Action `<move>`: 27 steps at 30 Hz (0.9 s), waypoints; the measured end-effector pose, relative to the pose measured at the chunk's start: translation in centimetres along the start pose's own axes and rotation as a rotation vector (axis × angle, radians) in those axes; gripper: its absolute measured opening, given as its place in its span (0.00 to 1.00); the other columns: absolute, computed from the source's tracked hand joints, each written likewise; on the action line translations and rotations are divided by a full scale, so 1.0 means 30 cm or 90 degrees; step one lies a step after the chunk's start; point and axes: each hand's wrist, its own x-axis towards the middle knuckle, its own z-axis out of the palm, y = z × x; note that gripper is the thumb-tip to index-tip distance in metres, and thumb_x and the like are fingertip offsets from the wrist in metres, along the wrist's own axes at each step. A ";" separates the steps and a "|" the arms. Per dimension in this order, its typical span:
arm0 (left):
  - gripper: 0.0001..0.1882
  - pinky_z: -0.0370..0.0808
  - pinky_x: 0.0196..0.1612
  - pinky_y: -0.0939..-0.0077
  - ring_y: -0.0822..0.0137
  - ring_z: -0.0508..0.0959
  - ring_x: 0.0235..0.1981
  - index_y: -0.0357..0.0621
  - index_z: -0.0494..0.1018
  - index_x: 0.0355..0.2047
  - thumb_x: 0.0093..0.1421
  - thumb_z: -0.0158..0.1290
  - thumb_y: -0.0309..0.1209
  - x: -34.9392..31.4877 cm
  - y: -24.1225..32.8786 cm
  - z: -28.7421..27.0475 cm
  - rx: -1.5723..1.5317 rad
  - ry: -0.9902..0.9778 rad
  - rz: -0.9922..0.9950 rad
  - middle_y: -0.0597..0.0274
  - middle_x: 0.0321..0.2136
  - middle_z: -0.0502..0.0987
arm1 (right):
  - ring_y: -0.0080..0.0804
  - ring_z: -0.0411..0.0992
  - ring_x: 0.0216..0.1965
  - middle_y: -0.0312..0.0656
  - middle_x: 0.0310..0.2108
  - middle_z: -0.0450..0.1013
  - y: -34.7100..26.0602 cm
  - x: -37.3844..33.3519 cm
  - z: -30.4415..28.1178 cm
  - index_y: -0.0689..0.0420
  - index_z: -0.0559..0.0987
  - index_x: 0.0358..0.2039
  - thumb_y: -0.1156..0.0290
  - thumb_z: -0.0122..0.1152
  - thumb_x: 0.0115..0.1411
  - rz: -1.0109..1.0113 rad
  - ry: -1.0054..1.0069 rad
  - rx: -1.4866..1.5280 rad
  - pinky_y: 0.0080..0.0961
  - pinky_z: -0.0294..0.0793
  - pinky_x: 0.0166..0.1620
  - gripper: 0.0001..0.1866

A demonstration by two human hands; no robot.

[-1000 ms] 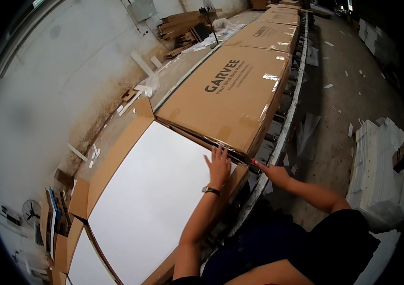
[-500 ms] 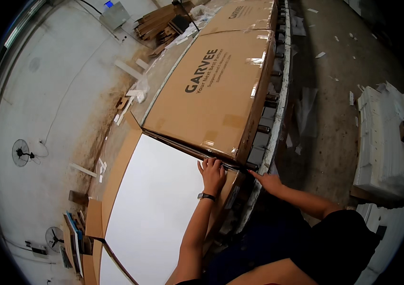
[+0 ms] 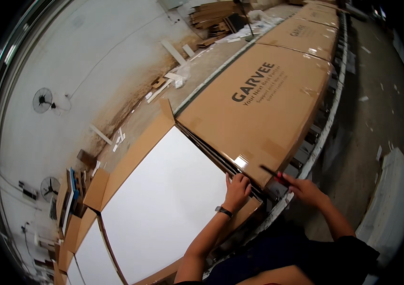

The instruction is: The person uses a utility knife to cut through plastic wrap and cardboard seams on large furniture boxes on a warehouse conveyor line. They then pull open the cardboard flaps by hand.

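Observation:
In front of me an open brown carton point(image 3: 138, 154) has its side flap raised, and a flat white sheet or panel point(image 3: 159, 199) fills its top. My left hand point(image 3: 238, 191), with a dark band on the wrist, rests at the carton's far end near the right corner, fingers bent over the edge. My right hand point(image 3: 308, 191) is closed round a slim tool point(image 3: 272, 171) with a red part near the grip and a dark narrow end; its exact kind is unclear. That tool is held over the near right corner of a taped, closed carton point(image 3: 268, 109), which stands end to end with the open one.
The cartons lie in a row on a roller conveyor with a worn pale side rail point(image 3: 317, 149). White sheets are stacked point(image 3: 392, 190) at the right. Scrap cardboard point(image 3: 216, 19) lies by the far wall; a wall fan point(image 3: 43, 100) hangs at left.
The view has swung, so the cartons sit further right and lower. My right hand has lifted from the corner between the cartons, and its tool now shows. My left hand stays at the open carton's end.

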 end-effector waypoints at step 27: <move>0.13 0.61 0.52 0.58 0.60 0.73 0.35 0.45 0.74 0.25 0.60 0.43 0.35 0.045 -0.043 0.044 -0.127 -0.100 -0.056 0.61 0.25 0.74 | 0.48 0.74 0.38 0.58 0.39 0.72 -0.595 1.836 0.675 0.66 0.65 0.51 0.74 0.40 0.59 0.055 -0.213 -0.373 0.40 0.73 0.41 0.19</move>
